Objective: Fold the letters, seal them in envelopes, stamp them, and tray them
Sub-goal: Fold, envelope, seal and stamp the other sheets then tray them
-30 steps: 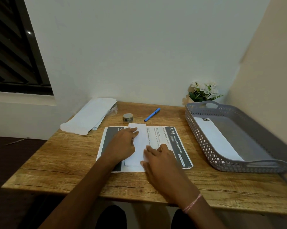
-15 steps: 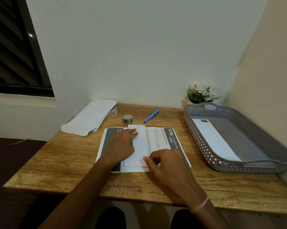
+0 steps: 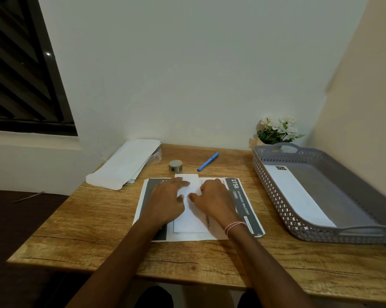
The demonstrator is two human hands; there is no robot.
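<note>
A folded white letter [image 3: 188, 221] lies lengthwise on top of a printed sheet [image 3: 240, 203] with dark bands at the middle of the wooden desk [image 3: 98, 230]. My left hand [image 3: 165, 201] presses flat on the letter's left side. My right hand [image 3: 214, 200] presses on its right side, fingers spread. A stack of white envelopes [image 3: 125, 163] lies at the back left. A small roll of stamps [image 3: 175, 166] stands behind the letter. The grey tray [image 3: 274, 187] at the right holds one stamped envelope [image 3: 296, 196].
A blue pen [image 3: 208, 161] lies behind the sheet, right of the stamp roll. A pot of white flowers [image 3: 276, 130] stands in the back corner behind the tray. Walls close off the back and right; a dark window is at the left.
My right hand has moved up from the letter's near end to beside my left hand, on the letter's right side. The left hand has stayed in place.
</note>
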